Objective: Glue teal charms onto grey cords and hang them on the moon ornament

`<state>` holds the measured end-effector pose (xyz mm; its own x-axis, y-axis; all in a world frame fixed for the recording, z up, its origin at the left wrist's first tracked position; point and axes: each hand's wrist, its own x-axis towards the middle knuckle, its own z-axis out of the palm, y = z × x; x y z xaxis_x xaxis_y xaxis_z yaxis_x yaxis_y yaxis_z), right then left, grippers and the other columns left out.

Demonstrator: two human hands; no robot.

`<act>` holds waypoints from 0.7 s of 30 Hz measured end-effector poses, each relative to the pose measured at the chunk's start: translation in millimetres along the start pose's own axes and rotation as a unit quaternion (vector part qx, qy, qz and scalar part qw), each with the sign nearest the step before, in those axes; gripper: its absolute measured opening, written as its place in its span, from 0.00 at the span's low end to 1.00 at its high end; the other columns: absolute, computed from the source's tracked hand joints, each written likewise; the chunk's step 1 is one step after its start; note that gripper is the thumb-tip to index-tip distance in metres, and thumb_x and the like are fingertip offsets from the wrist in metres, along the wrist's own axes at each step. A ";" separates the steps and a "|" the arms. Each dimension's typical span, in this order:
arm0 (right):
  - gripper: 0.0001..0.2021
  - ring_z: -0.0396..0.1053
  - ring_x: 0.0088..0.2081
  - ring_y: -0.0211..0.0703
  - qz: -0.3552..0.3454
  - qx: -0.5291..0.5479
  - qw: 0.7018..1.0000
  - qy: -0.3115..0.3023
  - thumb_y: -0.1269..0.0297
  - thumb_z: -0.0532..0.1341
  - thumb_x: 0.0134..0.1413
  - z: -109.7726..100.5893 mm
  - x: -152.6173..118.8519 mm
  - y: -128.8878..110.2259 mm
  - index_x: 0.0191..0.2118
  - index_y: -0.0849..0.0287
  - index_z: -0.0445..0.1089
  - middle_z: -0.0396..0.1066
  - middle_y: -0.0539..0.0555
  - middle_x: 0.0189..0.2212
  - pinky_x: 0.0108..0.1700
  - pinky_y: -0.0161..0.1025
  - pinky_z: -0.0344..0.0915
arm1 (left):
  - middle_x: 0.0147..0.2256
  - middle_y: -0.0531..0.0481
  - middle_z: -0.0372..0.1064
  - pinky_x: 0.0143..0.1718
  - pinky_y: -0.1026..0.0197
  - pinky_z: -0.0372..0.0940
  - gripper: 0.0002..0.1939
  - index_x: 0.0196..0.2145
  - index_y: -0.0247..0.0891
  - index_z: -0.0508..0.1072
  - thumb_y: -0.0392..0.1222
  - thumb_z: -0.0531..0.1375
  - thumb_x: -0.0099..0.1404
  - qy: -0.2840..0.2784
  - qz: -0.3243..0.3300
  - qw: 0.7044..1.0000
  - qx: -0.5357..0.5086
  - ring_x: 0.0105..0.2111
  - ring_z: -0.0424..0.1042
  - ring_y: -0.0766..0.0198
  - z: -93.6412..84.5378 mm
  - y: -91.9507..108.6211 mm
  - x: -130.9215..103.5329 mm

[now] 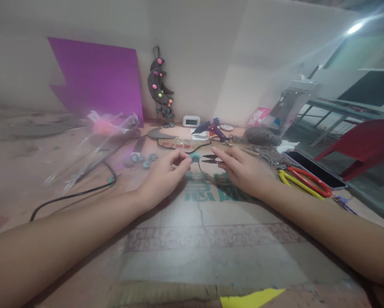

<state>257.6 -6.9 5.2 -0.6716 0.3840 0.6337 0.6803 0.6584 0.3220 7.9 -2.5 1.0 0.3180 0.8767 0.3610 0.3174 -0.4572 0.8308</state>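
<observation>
Above the table (83,287), the left hand (169,171) and right hand (240,167) are held apart. By the right hand, snips (213,161) are gripped crosswise, parted blades directed leftward. Just beyond their tips, a teal piece (195,158) is pinched by the nearer left hand, a dark thread (200,168) hung beneath.

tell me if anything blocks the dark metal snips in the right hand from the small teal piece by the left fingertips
Nothing visible does: the dark metal snips in the right hand, blades parted, point toward the small teal piece right beside the left hand. Blur could hide fine thread there.
</observation>
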 end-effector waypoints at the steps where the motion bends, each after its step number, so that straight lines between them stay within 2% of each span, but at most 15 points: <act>1: 0.23 0.66 0.34 0.42 0.004 0.002 1.000 0.001 0.70 0.54 0.65 -0.4 0.4 -0.3 0.64 0.60 0.57 0.68 0.56 0.36 0.36 0.38 0.66 | 0.31 0.54 0.68 0.38 0.61 0.60 0.09 0.31 0.39 0.68 0.44 0.54 0.68 0.002 -0.001 1.000 -0.001 0.34 0.67 0.64 -0.1 0.4 -0.1; 11: 0.22 0.67 0.35 0.43 0.007 0.012 1.000 -0.009 0.70 0.53 0.66 -3.7 4.4 -6.0 0.64 0.59 0.57 0.69 0.57 0.37 0.35 0.39 0.68 | 0.31 0.53 0.69 0.38 0.61 0.61 0.10 0.31 0.39 0.68 0.44 0.53 0.68 0.009 0.024 0.999 0.032 0.34 0.68 0.63 -0.8 0.1 0.0; 21: 0.22 0.67 0.35 0.43 0.008 0.023 1.000 -0.013 0.70 0.53 0.65 -5.0 5.4 -8.4 0.64 0.58 0.57 0.69 0.57 0.37 0.36 0.39 0.68 | 0.30 0.53 0.69 0.37 0.61 0.61 0.10 0.30 0.39 0.68 0.44 0.55 0.67 0.007 0.003 1.000 0.008 0.33 0.68 0.63 0.0 3.6 -0.2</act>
<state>249.7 -13.6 9.5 -0.6686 0.4109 0.6198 0.6770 0.6813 0.2786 9.0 -4.3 3.9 0.3069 0.8756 0.3731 0.3294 -0.4655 0.8215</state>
